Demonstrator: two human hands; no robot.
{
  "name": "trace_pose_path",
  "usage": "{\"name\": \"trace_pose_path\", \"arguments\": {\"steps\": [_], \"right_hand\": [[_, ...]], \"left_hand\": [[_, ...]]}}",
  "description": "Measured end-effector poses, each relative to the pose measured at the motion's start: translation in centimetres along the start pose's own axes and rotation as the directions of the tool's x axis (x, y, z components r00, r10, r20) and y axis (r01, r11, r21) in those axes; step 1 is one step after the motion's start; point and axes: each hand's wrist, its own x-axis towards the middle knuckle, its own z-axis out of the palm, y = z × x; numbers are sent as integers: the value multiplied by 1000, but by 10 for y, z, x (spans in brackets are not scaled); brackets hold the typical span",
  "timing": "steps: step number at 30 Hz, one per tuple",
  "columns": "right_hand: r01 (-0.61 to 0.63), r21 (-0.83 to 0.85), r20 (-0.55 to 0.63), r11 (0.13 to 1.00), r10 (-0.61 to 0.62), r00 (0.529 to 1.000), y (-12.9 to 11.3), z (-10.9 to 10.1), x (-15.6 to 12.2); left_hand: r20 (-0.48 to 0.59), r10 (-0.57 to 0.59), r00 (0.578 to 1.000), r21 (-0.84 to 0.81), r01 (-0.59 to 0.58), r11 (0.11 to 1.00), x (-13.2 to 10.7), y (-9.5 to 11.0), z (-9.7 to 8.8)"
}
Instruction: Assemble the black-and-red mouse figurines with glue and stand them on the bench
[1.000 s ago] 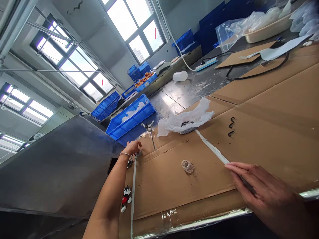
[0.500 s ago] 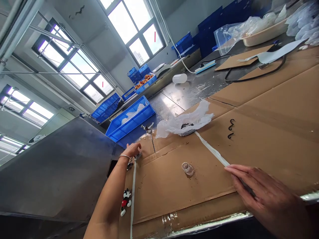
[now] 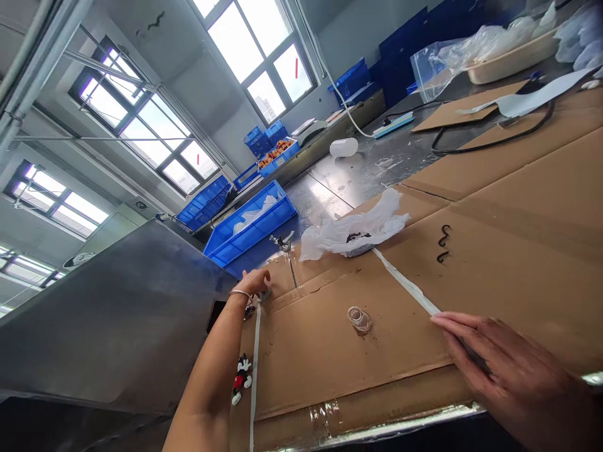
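My left hand (image 3: 257,282) is at the far left of the cardboard (image 3: 306,351), fingers bent down over a small pale piece (image 3: 264,294) that they mostly hide; I cannot tell whether I am gripping it or only touching it. That piece sits at the far end of a white strip (image 3: 255,383) running towards me along the cardboard's left side. Between that strip and my left forearm lies a toy figure (image 3: 242,380) in black, red and white. My right hand (image 3: 509,370) is low on the right, thumb and fingers drawn close together, the fingertips at the near end of another white strip (image 3: 409,285); whether anything is pinched there I cannot tell. This strip runs up to a crumpled white sheet (image 3: 325,242) with black bits (image 3: 358,237) on it. Between my two hands stands a little clear cup (image 3: 360,320), and beyond my right hand lie a few curled black pieces (image 3: 443,243). A blue crate (image 3: 252,223) sits past my left hand, on the bench (image 3: 325,166).
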Motion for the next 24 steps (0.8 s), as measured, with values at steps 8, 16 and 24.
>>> {"name": "trace_pose_path", "arguments": {"steps": [8,16,24], "right_hand": [[1,3,18,1000,-1,1000,0,-1,-1],[-5,-13,25,1000,6,1000,-1,-2,-1],[-16,-9,24,1000,16,1000,3,3,-6]], "left_hand": [[9,6,1000,12,-6,1000,-1,1,-1],[-27,-1,1000,-17,1,1000,-8,7,-8],[-326,-109,939,-143,65,988,-34,-10,-37]]}}
